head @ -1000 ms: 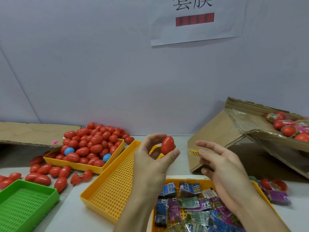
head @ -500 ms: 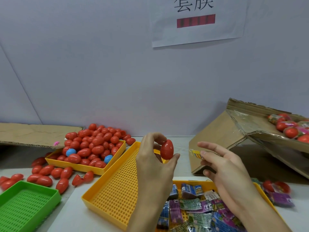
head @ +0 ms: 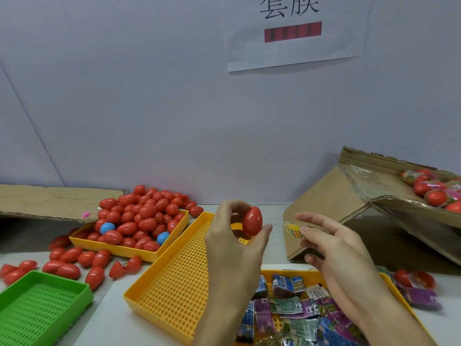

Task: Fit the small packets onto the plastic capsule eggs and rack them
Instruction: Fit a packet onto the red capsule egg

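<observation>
Since half a second ago, my left hand [head: 234,236] has tilted the glossy red plastic capsule egg [head: 252,221], pinched above the empty yellow perforated tray [head: 174,278]. My right hand [head: 331,248] hangs released at 3 o'clock, empty. Next: pick a packet from the small printed foil packets [head: 294,310] at 5 o'clock.

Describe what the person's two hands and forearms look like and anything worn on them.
Both are bare: the left hand and right hand show no gloves, rings, watch or wristband. The forearms are uncovered down to the bottom edge of the picture, with no sleeve in view. No markings or bandages show.
</observation>
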{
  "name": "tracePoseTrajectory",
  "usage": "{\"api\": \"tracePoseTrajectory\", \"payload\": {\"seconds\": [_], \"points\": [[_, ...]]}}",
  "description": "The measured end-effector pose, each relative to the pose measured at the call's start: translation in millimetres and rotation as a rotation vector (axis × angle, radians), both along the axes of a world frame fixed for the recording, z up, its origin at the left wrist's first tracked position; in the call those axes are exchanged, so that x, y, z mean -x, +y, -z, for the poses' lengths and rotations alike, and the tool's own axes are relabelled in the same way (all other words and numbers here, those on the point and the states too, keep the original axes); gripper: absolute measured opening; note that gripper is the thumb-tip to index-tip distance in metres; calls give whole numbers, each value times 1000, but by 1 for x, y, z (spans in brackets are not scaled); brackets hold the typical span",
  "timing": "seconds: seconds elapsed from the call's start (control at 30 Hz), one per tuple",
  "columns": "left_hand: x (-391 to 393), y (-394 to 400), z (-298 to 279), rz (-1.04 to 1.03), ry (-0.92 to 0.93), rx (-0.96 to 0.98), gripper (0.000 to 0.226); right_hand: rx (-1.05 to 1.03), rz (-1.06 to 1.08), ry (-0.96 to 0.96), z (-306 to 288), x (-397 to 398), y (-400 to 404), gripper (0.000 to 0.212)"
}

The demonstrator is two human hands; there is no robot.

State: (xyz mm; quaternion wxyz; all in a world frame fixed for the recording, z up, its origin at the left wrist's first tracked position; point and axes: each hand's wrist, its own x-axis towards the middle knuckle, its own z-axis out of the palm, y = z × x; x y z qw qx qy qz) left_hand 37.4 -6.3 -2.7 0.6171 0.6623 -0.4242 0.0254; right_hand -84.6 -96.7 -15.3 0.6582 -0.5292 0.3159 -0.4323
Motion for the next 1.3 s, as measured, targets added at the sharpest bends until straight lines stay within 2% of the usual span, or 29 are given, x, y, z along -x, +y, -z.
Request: {"api": "tracePoseTrajectory", "payload": {"seconds": [0.07,0.13,0.17,0.37,0.5,0.73,0.9,1.0,1.1,1.2,1.3], "points": [[1,1,-4,179,366,49,24,-1,-2,-1,0,0,0,25],[1,1,-8,395,756,130,31,-8,-3,-7,-1,0,1,25],[1,1,-10,461,883,171,35,-11,-4,-10,-1,0,1,25],[0,3,-17,636,1241,343,39,-8,-1,-9,-1,0,1,23],[-3,3,-19,682,1378,396,42,-16,2,-4,-1,0,2,22],[-5,4,-16,716,1358,387,32,-19,0,-9,-2,0,1,21],[-8,0,-7,594,1049,268,13,-7,8,-32,-3,1,2,21],[-8,-5,0,476,908,68,15,22,9,-30,-4,0,2,22],[-4,-6,5,426,709,-139,8,70,0,-31,-4,1,3,27],[0,-4,3,434,545,-213,22,110,-41,-32,-4,0,4,26],[0,-2,1,427,467,-210,24,126,-87,-41,-4,0,5,26]]}}
